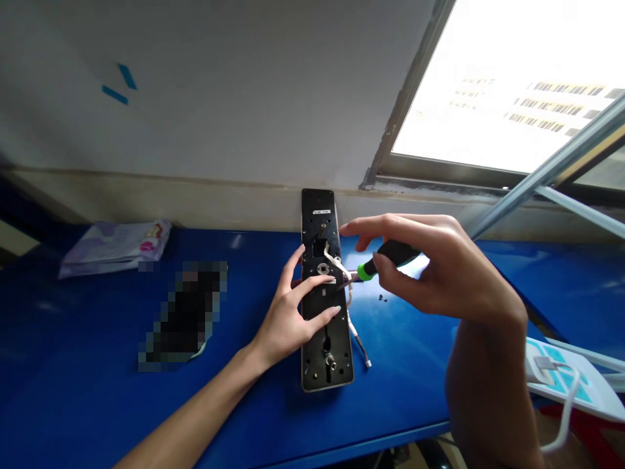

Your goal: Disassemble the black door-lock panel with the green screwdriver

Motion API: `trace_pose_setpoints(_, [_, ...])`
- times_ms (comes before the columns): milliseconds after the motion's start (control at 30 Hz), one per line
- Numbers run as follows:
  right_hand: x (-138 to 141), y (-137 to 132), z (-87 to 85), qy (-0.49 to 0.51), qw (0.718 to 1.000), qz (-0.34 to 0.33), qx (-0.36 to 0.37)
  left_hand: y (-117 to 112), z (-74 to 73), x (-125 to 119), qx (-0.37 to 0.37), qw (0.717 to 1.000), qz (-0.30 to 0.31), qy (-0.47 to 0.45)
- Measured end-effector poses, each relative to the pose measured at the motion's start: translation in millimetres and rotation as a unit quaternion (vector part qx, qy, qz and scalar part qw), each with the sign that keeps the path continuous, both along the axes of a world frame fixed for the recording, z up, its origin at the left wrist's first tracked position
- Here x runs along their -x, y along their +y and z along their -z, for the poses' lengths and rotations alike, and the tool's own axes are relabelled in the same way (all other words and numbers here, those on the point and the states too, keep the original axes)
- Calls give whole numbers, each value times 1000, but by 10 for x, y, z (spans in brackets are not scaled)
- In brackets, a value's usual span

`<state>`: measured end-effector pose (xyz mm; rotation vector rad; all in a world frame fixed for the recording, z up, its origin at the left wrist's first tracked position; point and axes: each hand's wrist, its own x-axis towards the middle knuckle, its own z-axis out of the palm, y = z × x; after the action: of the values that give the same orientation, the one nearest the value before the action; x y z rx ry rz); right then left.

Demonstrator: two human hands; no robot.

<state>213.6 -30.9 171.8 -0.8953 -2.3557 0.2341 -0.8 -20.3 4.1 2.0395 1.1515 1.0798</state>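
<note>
A long black lock plate (315,326) with holes, posts and a square-holed round fitting lies on the blue table. My left hand (297,306) rests across its middle with fingers spread, steadying nothing in a closed grip. In my right hand (420,260) is a screwdriver (393,255) with a black and green handle, gripped between thumb and fingers. Its shaft slants down to the left, and the tip meets the plate's right edge near the middle. A white-sleeved cable (336,260) comes out of the plate and hangs over its right side, ending in a small connector (368,363).
Several tiny dark screws (383,298) lie right of the plate on the blue table (400,384). To the left are a pixelated dark object (188,312) and a purple-white packet (117,246). A white power strip (581,384) and metal bars (551,166) stand right; a wall is behind.
</note>
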Motion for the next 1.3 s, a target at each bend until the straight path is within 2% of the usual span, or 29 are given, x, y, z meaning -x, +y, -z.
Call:
trace_pose_setpoints(100, [9, 0, 5, 9, 1000, -20, -2, 1, -1, 2, -4, 1000, 0, 2])
trace_pose_setpoints(267, [22, 33, 10, -5, 999, 45, -26, 7, 5, 2, -8, 1000, -6, 8])
trace_pose_setpoints(367, [14, 39, 3, -11, 998, 59, -32, 4, 7, 2, -6, 1000, -3, 9])
trace_pose_setpoints(900, [0, -13, -11, -15, 1000, -7, 5, 7, 18, 6, -1, 1000, 0, -3])
trace_pose_setpoints(1133, [22, 34, 9, -7, 999, 52, -16, 6, 21, 7, 5, 1000, 0, 2])
trace_pose_setpoints(1300, [10, 40, 10, -6, 999, 45, -25, 7, 17, 11, 2, 1000, -3, 4])
